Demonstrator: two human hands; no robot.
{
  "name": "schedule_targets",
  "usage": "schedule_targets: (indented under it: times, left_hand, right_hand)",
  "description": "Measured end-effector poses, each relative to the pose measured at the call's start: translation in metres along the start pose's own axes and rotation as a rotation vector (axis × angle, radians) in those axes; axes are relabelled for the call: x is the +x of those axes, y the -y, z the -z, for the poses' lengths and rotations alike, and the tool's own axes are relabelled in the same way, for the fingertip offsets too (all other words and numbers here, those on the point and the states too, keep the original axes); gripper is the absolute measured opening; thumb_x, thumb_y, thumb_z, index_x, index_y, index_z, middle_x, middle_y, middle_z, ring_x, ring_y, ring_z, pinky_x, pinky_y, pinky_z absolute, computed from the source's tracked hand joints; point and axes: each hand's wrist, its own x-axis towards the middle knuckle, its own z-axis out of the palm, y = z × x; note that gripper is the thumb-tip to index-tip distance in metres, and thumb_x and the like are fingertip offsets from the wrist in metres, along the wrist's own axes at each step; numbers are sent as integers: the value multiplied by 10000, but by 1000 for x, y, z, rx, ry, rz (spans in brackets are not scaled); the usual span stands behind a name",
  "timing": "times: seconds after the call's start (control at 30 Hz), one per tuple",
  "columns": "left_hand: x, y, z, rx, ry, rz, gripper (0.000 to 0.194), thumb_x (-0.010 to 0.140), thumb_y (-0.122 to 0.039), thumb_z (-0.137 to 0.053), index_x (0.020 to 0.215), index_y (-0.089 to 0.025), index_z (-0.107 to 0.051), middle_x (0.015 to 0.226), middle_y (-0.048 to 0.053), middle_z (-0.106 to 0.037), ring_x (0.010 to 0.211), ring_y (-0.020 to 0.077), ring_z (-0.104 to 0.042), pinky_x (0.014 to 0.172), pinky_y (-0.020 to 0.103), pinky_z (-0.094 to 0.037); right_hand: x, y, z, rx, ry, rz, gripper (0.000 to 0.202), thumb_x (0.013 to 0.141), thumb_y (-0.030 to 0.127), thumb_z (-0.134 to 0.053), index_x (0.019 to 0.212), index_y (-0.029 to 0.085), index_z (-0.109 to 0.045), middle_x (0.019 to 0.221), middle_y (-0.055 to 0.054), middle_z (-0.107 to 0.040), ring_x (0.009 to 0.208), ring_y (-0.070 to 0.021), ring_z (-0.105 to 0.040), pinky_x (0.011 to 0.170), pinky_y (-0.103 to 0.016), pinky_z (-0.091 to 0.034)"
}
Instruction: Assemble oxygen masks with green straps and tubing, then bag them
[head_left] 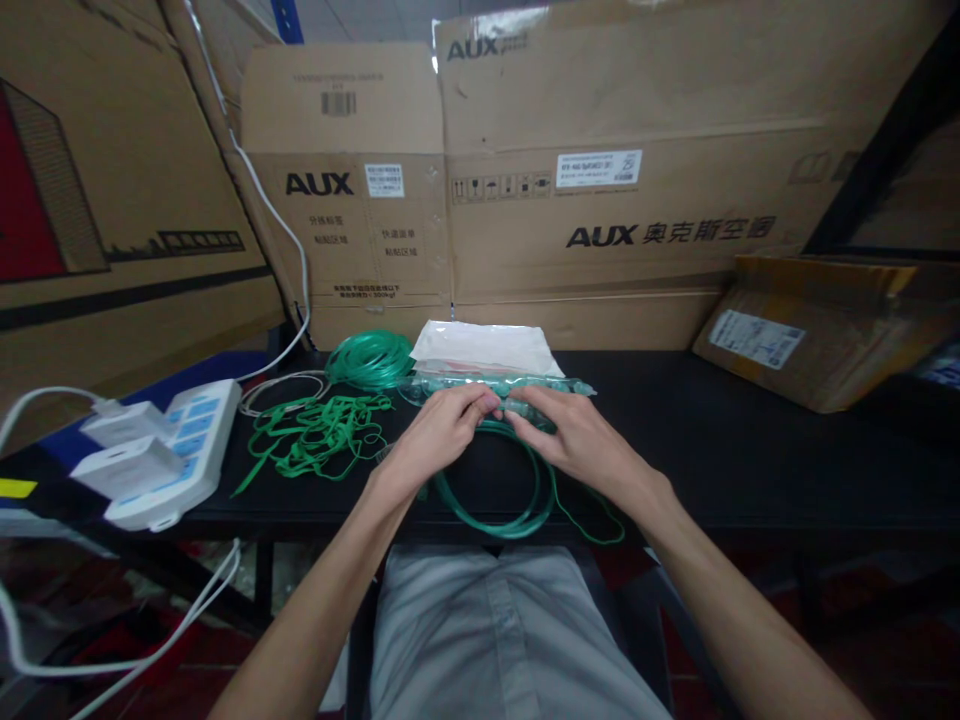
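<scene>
My left hand (448, 428) is closed in a pinch, its fingertips almost meeting those of my right hand (574, 425). Between thumb and fingers, my right hand grips a translucent green plastic piece (534, 414). What the left fingertips pinch is too small and covered to name. Below both hands, a loop of green tubing (499, 530) lies on the black table, with a thin green cord (600, 540) at its right. Just behind the fingers are clear green plastic parts in a row (517, 384) and a white packet (484, 347).
To the left lie a coil of green tubing (371, 358), tangled green elastic straps (319, 435) and a white power strip (199, 440) with plugged-in chargers. Large cardboard boxes (510, 250) wall off the back. A taped carton (825, 330) sits at the right on the black table (720, 450).
</scene>
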Motion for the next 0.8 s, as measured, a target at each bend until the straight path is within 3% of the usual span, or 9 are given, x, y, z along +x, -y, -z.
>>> schedule_targets:
  times: [0.17,0.33,0.5,0.6,0.7,0.8]
  left_hand:
    - [-2,-5,-4,192,-50,-104,229,1015,-156,-452,898,-167,-649,919,42,-696,900,192,-642,865,287,-459]
    - [-4,-4,-11,405,-20,-163,198,1009,-147,-478,953,-167,-666,963,52,-688,939,215,-628,883,321,-463]
    - [-4,-1,-10,415,58,-152,240,1036,-210,-452,1042,-155,-685,1044,65,-704,1018,221,-619,959,338,-459]
    - [-7,1,0,363,115,-105,288,1034,-345,-479,1072,-173,-706,1093,59,-703,1100,225,-608,1032,345,-430]
    - [-12,9,12,394,137,29,405,955,-505,-585,1189,-193,-691,1218,80,-663,1193,261,-580,1054,362,-422]
    - [-18,21,19,449,196,219,539,864,-556,-678,1269,-202,-663,1265,104,-642,1142,294,-619,976,361,-469]
  right_hand:
    - [5,-2,-1,428,15,-217,228,949,372,-562,905,185,-683,876,-36,-705,822,-196,-633,761,-294,-461]
    - [7,-12,-9,810,176,-612,294,845,454,-596,808,168,-654,652,-15,-614,526,-137,-527,477,-249,-366]
    - [7,-12,-9,794,234,-645,350,863,484,-550,732,167,-622,575,-30,-606,473,-135,-504,435,-249,-348]
    - [3,-12,-2,651,209,-586,363,847,543,-642,844,180,-643,612,4,-612,523,-131,-528,476,-235,-365]
    - [-2,-18,5,420,200,-542,473,828,644,-650,1008,212,-588,603,49,-575,502,-137,-521,479,-245,-363]
    - [-4,-24,7,249,152,-523,526,801,691,-654,1017,221,-562,711,24,-619,567,-151,-545,526,-263,-377]
